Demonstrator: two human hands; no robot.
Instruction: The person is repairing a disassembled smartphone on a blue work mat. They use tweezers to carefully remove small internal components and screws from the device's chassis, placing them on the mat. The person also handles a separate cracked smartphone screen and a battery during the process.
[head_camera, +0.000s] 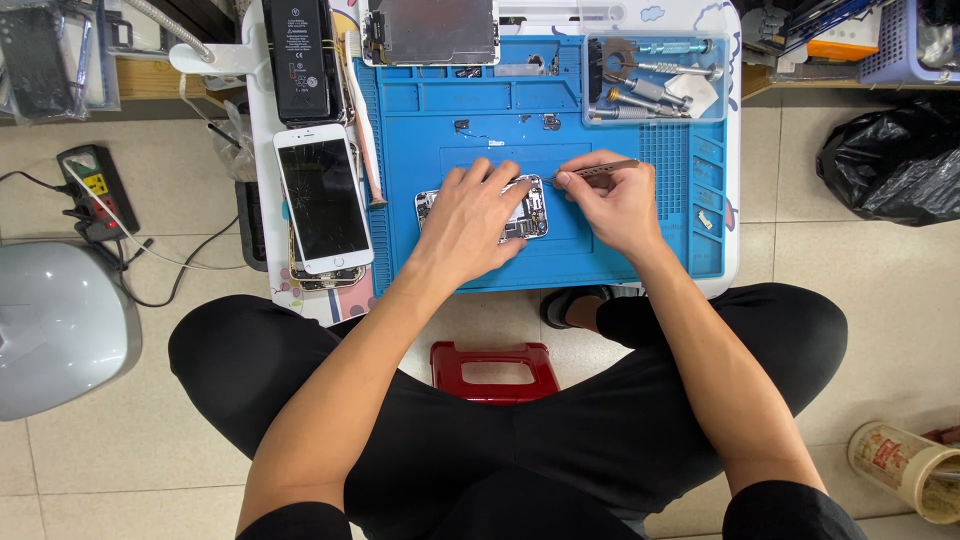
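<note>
— What do we have at the hands?

— We press our left hand (468, 212) flat, fingers spread, over an opened phone body (528, 212) lying mid-mat. Our right hand (612, 203) is closed in a pinch around slim metal tweezers (592, 170), their tips meeting the phone's upper edge.

— And the surface beneath?

— We work on a blue repair mat (620, 262) with moulded compartments, laid on a small white table (728, 262). A few tiny parts (551, 122) sit on the mat above the phone. At the mat's top right, a clear tray (655, 80) holds screwdrivers. At the top edge lies a metal backing plate (430, 30). Left of the mat, we see a white phone with a cracked screen (322, 198) and, beyond it, a black battery (296, 58).

— The room?

— We sit over a red stool (495, 370) on pale floor tiles (850, 270). A power strip (95, 190) with trailing cables lies at left, near a grey rounded object (55, 325); a black plastic bag (890, 160) slumps at right, and a printed can (900, 468) lies lower right.
</note>
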